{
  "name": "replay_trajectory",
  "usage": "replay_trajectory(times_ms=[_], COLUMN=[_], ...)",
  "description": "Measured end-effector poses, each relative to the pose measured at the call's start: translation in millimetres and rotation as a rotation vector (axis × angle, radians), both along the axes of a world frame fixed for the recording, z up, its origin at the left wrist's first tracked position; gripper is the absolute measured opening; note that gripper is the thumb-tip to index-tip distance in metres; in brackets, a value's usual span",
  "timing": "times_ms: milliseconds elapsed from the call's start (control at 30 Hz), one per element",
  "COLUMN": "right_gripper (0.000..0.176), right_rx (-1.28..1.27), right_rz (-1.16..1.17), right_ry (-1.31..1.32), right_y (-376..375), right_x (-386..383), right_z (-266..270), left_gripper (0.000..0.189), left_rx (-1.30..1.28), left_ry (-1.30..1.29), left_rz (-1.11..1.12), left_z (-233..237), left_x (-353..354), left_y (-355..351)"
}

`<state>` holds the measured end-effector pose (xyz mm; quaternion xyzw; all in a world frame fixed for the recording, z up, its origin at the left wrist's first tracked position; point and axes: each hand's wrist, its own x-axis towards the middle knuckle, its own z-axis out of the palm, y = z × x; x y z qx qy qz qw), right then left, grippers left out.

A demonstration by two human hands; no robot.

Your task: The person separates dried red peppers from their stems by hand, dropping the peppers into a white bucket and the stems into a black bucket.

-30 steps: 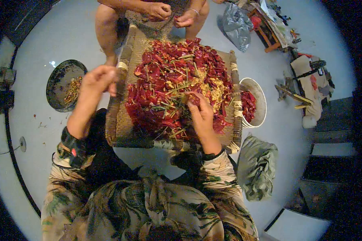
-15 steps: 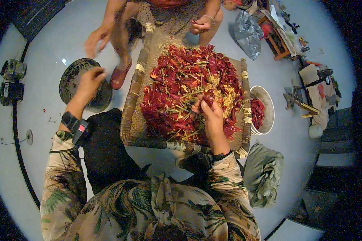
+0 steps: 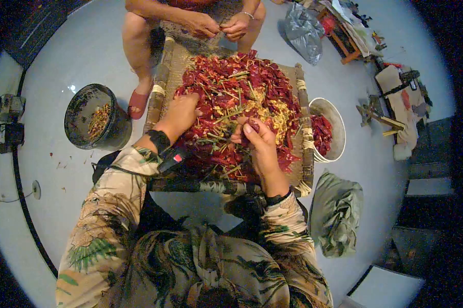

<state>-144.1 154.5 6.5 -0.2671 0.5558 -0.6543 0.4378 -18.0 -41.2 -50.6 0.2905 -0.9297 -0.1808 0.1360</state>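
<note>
Your right hand (image 3: 263, 146) has thumb and fingers pinched on a dark red pepper piece (image 3: 252, 124), just right of frame centre. Your left hand (image 3: 180, 114) is down at the left side of the red pepper pile (image 3: 226, 92), can't tell if it's gripping any. Pile's in the woven tray (image 3: 161, 69) mid-frame, black bucket (image 3: 119, 134) off left, white bucket (image 3: 337, 133) at right.

Peppers (image 3: 231, 97) are lying in the tray (image 3: 176, 66). A tub (image 3: 119, 128) is standing to its left. A pail (image 3: 336, 123) is standing to its right, holding more peppers (image 3: 321, 134).
</note>
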Motion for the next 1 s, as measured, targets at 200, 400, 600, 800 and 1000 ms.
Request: replay_trajectory(times_ms=[200,400,600,800,1000], right_gripper=[0.016,0.014,0.025,0.017,0.017], right_rx=[0.015,0.051,-0.037,0.075,0.035], right_rz=[-0.026,-0.114,-0.052,-0.085,-0.059], right_ry=[0.046,0.525,0.989,0.414,0.301], right_y=[0,1,-7,-6,-3], right_x=[-3,4,14,8,10], right_z=[4,2,-7,-16,-7], left_gripper=[0.035,0.04,0.038,0.026,0.021], left_rx=[0.143,0.295,0.126,-0.03,0.051], left_ry=[0.115,0.246,0.369,0.576,0.59], left_rz=[-0.006,-0.106,-0.264,-0.265,-0.317], left_z=[19,58,65,74,68], left_x=[7,25,22,14,14], left_y=[15,51,63,62,64])
